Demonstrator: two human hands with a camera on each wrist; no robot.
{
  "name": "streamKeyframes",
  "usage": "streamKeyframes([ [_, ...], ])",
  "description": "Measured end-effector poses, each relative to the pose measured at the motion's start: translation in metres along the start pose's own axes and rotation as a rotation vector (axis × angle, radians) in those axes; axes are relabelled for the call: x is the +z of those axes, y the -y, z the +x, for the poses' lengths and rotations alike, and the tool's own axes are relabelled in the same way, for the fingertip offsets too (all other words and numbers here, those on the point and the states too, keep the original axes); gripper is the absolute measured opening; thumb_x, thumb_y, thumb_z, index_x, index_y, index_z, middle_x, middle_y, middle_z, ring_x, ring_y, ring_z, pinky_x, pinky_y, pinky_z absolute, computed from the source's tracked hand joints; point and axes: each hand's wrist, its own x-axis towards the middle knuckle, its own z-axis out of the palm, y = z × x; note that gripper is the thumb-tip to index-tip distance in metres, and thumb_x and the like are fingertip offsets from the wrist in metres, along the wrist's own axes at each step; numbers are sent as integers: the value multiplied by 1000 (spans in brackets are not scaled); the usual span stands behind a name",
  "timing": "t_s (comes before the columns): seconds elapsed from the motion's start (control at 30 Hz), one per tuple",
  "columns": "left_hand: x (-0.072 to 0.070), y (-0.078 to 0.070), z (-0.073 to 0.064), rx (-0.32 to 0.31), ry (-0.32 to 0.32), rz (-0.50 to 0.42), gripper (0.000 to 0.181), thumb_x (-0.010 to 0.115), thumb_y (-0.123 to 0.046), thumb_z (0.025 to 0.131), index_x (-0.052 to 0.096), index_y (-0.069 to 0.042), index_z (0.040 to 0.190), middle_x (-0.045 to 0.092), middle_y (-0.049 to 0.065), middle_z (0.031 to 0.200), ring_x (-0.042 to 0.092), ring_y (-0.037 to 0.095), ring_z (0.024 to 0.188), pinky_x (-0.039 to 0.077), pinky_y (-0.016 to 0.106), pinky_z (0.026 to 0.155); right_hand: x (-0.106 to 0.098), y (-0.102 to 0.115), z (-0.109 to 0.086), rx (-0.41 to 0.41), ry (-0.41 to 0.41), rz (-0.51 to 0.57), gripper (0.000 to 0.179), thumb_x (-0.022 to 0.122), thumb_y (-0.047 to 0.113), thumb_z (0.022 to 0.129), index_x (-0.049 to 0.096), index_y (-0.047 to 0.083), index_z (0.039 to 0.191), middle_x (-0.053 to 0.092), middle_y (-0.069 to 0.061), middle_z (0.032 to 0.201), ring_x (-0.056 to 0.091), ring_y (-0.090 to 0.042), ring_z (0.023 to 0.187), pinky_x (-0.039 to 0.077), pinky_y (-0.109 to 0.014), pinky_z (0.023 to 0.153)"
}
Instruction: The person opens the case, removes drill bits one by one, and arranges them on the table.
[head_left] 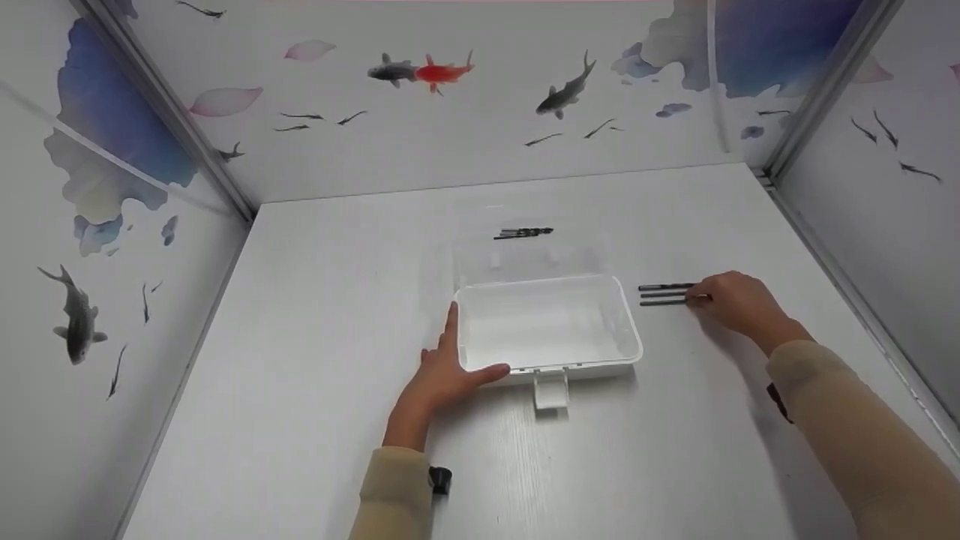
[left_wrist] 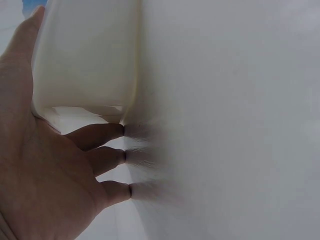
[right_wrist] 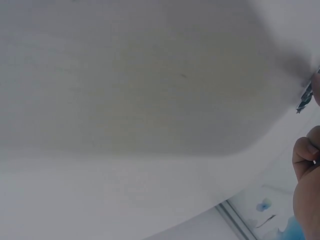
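Note:
A white plastic box (head_left: 547, 322) stands with its lid folded back and its front latch (head_left: 551, 390) hanging down. My left hand (head_left: 442, 375) rests against its front left corner, thumb along the front rim and index finger up the left side. In the left wrist view, the other fingertips (left_wrist: 117, 191) touch the table. To the right of the box lie three dark drill bits (head_left: 660, 302), side by side. My right hand (head_left: 739, 300) pinches at their right ends with curled fingers; a fluted tip (right_wrist: 304, 102) shows beside the thumb in the right wrist view.
The clear lid (head_left: 480, 262) lies flat behind the box, and several more dark drill bits (head_left: 525, 233) are seen there. White panels (head_left: 480, 150) printed with fish enclose the white table (head_left: 315, 315) at the back and both sides.

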Motion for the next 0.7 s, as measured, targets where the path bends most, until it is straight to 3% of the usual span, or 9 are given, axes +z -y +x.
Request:
streamKeyframes([
  [0.7, 0, -2, -1, -26, 1, 15, 138, 81, -81, 72, -9, -46, 169, 18, 11, 180, 6, 57, 163, 28, 74, 124, 4, -4, -2, -40, -53, -33, 19, 73, 10, 99, 81, 3, 116, 79, -23, 116, 72, -47, 112, 57, -62, 97],
])
